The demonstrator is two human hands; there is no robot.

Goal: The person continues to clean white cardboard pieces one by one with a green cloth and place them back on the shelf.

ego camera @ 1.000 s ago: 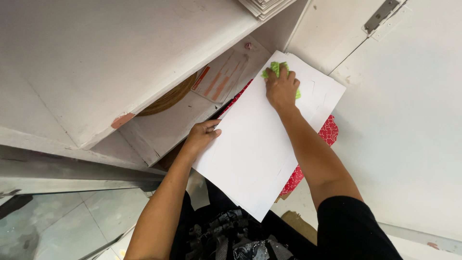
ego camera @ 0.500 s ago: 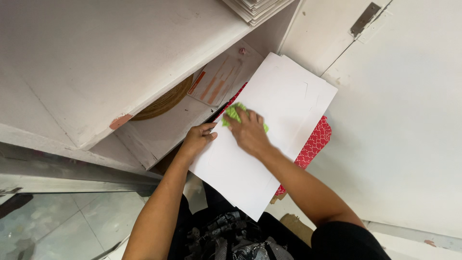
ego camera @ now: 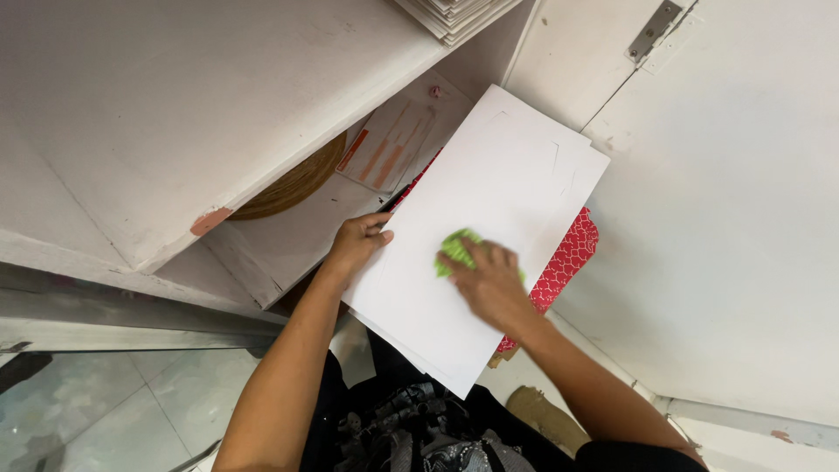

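Head view, looking down past my forearms. My right hand (ego camera: 491, 284) lay palm-down on the white board (ego camera: 489, 218), fingers closed over a small green cloth (ego camera: 456, 247) that was pressed flat against the board's face near its middle; the hand was slightly blurred. My left hand (ego camera: 356, 245) gripped the left edge of the same board, thumb on top and fingers curled around the edge, steadying it.

The board was a large white sheet, tilted, with its near corner over my lap and its far corner against the wall. At least one more white sheet showed under it along the near-left edge. Faint cut lines were visible in its far part. A red patterned cloth (ego camera: 568, 258) stuck out from beneath the board on the right side.

To the left stood a white shelf unit (ego camera: 175, 114). In its lower compartment I saw a round woven mat (ego camera: 293, 188) and a printed card with orange bars (ego camera: 389, 149). A stack of white sheets (ego camera: 454, 13) sat on the far shelf top. On the right was a white door panel (ego camera: 734, 218) with a metal hinge (ego camera: 654, 31). Tiled floor (ego camera: 105, 411) lay at near left.
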